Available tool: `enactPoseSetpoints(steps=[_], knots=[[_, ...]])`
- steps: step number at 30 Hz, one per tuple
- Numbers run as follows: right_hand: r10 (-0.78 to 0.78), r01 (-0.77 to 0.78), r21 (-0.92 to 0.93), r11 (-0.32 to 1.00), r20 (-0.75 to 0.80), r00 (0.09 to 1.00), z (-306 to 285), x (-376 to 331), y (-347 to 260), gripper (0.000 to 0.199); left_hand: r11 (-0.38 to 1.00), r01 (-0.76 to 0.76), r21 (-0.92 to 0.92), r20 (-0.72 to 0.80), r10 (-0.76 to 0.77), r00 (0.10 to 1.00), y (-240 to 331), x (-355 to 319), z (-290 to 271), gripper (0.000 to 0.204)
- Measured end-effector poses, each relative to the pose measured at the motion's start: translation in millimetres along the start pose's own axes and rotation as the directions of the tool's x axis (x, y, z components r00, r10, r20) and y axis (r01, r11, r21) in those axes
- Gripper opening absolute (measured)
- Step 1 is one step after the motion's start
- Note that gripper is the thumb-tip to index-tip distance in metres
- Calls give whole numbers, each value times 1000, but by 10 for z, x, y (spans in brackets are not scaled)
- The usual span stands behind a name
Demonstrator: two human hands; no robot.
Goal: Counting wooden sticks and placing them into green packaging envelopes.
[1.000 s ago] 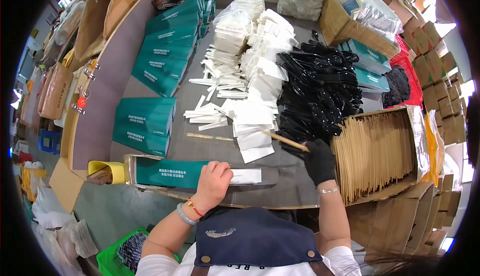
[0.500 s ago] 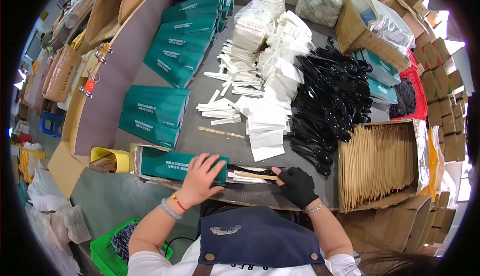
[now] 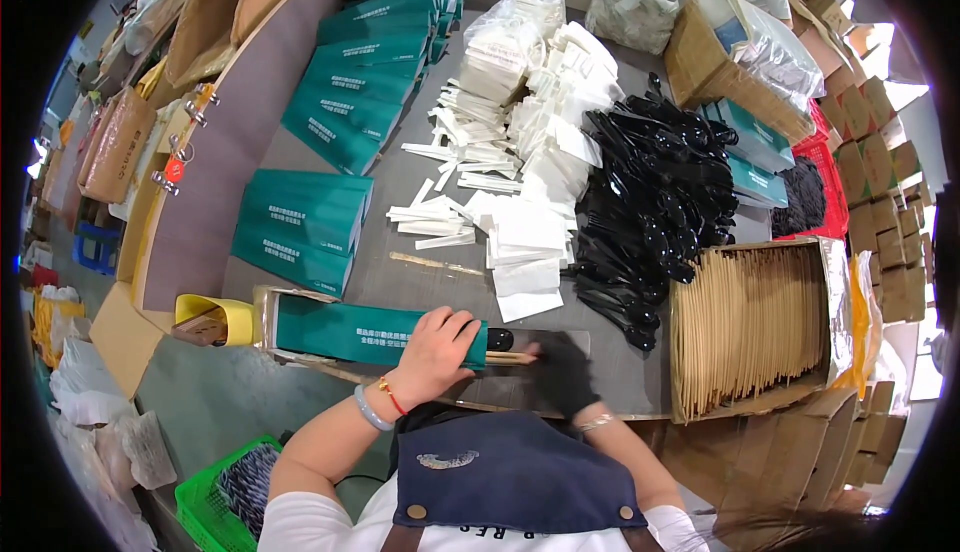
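Note:
My left hand [image 3: 436,354] grips the open right end of a long green paper sleeve [image 3: 335,334], thumb low and fingers across the top. Out of that end stick a pair of wooden chopsticks [image 3: 508,358] and the rounded black end of a plastic spoon [image 3: 499,339]. My right hand [image 3: 562,372], in a black fingerless glove and blurred, has its fingertips closed at the chopsticks' outer ends. The rest of the cutlery is hidden inside the sleeve. The sleeve lies on a stack in a shallow holder at the table's near edge.
Beyond are stacks of green sleeves [image 3: 300,227], white paper packets [image 3: 525,242] and a heap of black plastic spoons [image 3: 640,222]. A cardboard box [image 3: 682,352] of chopsticks stands at right. A yellow container [image 3: 238,320] sits left, a green basket [image 3: 205,507] below.
The chopsticks and black spoon have gone into the green sleeve, leaving only their ends showing. My left hand and the sleeve's open end have shifted right; my right hand has moved slightly left.

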State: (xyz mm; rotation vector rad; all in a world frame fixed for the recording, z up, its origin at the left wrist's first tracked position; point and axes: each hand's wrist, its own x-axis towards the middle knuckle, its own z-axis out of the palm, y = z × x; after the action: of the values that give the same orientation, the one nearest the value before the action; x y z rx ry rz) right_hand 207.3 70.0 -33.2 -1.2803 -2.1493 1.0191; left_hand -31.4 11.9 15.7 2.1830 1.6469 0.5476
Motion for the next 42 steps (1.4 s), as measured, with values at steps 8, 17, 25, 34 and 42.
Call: enactPoseSetpoints(steps=[8, 17, 25, 34, 42], knots=[[-256, 264, -385, 885, 73, 964, -272, 229, -498, 65, 949, -183, 258, 122, 156, 980, 65, 223, -96, 59], [-69, 46, -406, 913, -42, 997, -799, 136, -403, 62, 945, -201, 258, 162, 163, 973, -539, 465, -996, 26], [-80, 124, -502, 856, 108, 991, -635, 134, -556, 60, 875, 477, 77, -200, -455, 867, -197, -192, -19, 86], [-65, 160, -495, 854, 203, 977, -547, 174, -534, 59, 868, 495, -48, -224, -492, 841, -347, -282, 217, 92], [-46, 138, -590, 796, 169, 985, -709, 215, -587, 56, 864, 499, -66, -247, -499, 831, -319, -266, 222, 98]])
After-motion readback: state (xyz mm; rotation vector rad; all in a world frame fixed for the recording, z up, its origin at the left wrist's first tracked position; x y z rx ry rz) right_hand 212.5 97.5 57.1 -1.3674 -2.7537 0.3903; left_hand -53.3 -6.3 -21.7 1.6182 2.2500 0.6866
